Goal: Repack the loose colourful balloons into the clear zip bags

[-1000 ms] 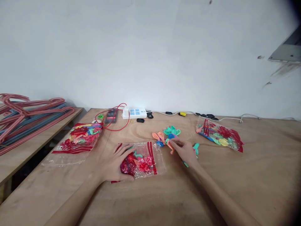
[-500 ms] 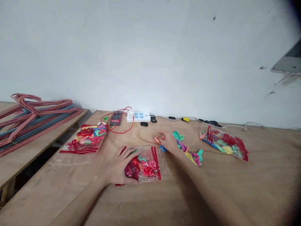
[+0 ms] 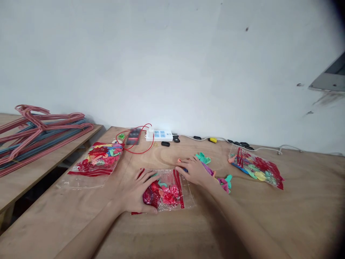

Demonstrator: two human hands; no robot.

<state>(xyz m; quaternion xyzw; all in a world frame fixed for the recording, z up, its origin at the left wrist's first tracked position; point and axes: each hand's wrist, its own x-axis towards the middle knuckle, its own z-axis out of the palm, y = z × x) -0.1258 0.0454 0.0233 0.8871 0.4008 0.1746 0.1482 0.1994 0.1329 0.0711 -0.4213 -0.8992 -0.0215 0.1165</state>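
A clear zip bag (image 3: 169,192) with red stripes and balloons inside lies on the wooden table. My left hand (image 3: 138,192) rests on its left part, fingers spread. My right hand (image 3: 194,169) is at the bag's upper right corner, fingers stretched out and thumb touching the open end. Loose balloons lie under and beside that hand: a green balloon (image 3: 203,158) behind it, and purple and green balloons (image 3: 225,182) to its right. An orange tip and some blue show by its fingers; the rest is covered by the hand.
One filled balloon bag (image 3: 99,158) lies at left, another (image 3: 257,167) at right. Along the wall are a white power strip (image 3: 159,135), a pixelated dark object (image 3: 133,136) with a red cable, and small black and yellow pieces (image 3: 212,140). Pink and blue hangers (image 3: 40,131) lie on the left table.
My right hand has come down slightly toward me, its fingers unbending from a pinch at the orange balloon to lie flatter near the bag's opening. My left hand stays on the bag.
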